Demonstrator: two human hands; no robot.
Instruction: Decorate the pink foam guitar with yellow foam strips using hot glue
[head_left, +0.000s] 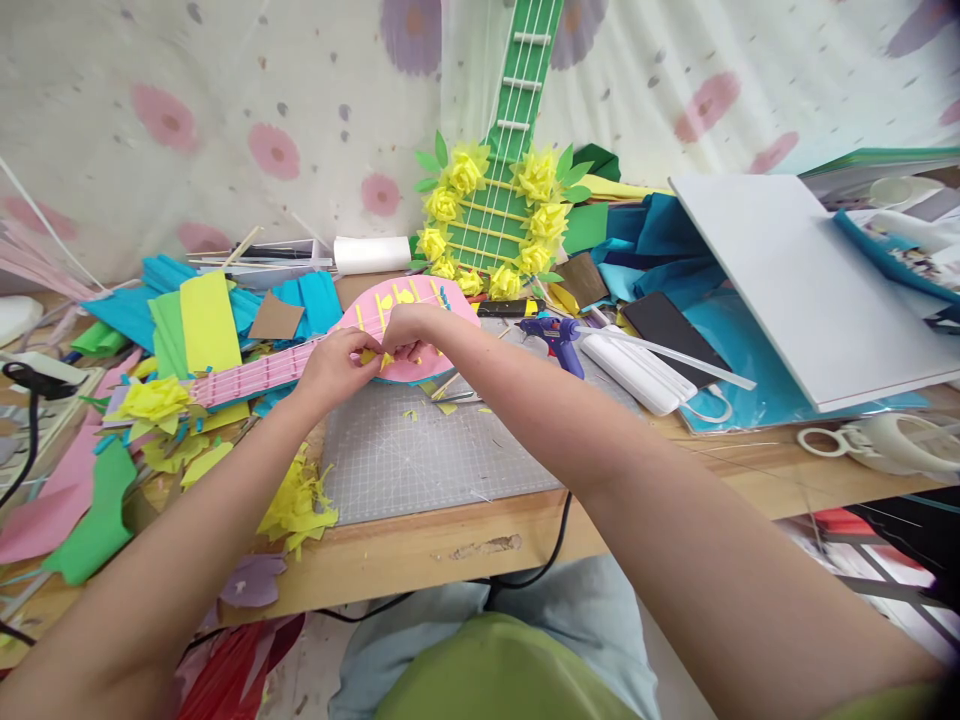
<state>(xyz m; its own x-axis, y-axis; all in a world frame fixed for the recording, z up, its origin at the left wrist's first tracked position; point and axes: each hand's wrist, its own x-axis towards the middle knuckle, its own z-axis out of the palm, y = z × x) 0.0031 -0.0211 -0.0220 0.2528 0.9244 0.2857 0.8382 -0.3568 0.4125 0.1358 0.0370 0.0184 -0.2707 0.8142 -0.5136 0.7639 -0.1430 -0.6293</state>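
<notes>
A pink paper guitar (pixel 270 368) with yellow strips lies across the far side of a grey cutting mat (pixel 435 450). Both hands meet over its round body. My left hand (pixel 341 365) pinches a small yellow paper piece (pixel 369 356) against the pink body. My right hand (pixel 409 328) curls over the same spot, its fingertips pressed together on that yellow piece. A green paper guitar (pixel 504 190) ringed with yellow paper flowers leans upright against the curtain behind.
A purple glue gun (pixel 553 338) lies right of the hands, with a white case (pixel 637 372) and a white board (pixel 810 280) beyond. Coloured paper sheets and yellow scraps (pixel 300 505) crowd the left side. White scissors (pixel 862 440) sit at the right edge.
</notes>
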